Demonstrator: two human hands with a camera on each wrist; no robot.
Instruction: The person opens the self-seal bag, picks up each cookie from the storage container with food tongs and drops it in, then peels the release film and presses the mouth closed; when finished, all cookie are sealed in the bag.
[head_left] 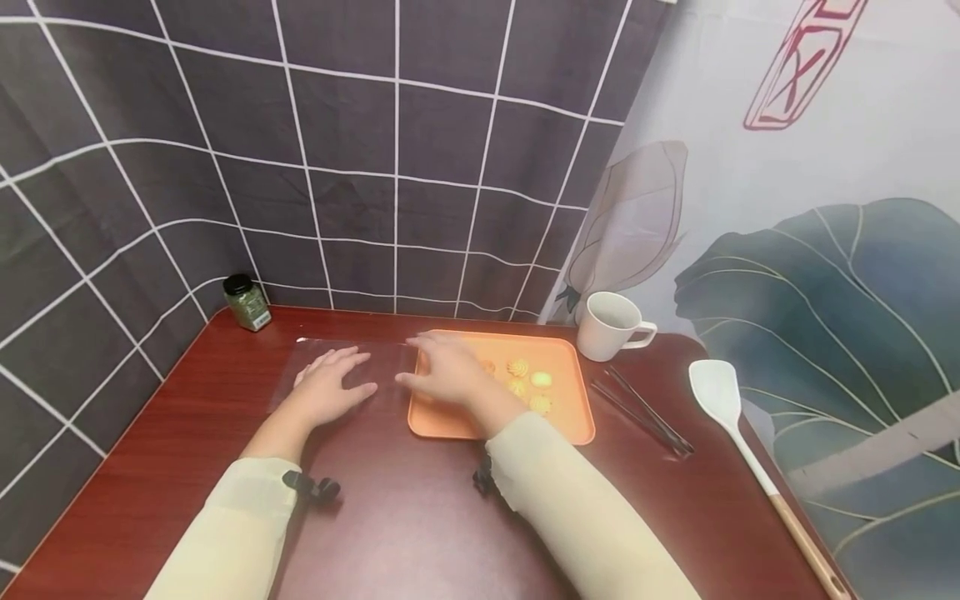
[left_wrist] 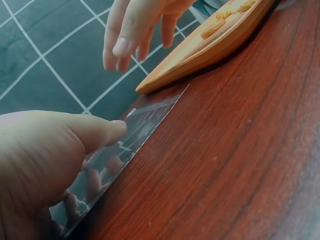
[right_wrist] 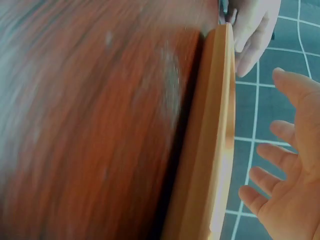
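Clear plastic sheet [left_wrist: 145, 122] lies on the surface [head_left: 375, 517], laid out but not lifted, left grip [head_left: 330, 389] spread over it, right grip [head_left: 452, 371] spread above the orange tray [head_left: 450, 428], where cookies [head_left: 517, 367] sit unheld.

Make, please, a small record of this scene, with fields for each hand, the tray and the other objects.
Left hand: fingers spread over clear plastic (sheet or bag unclear)
Right hand: fingers spread, above left part of orange tray
Tray contents: small cookies, some swirled
Right of tray: white mug, metal tongs, white turner with wooden handle
Back left corner: black-lidded jar
Surface: reddish-brown table
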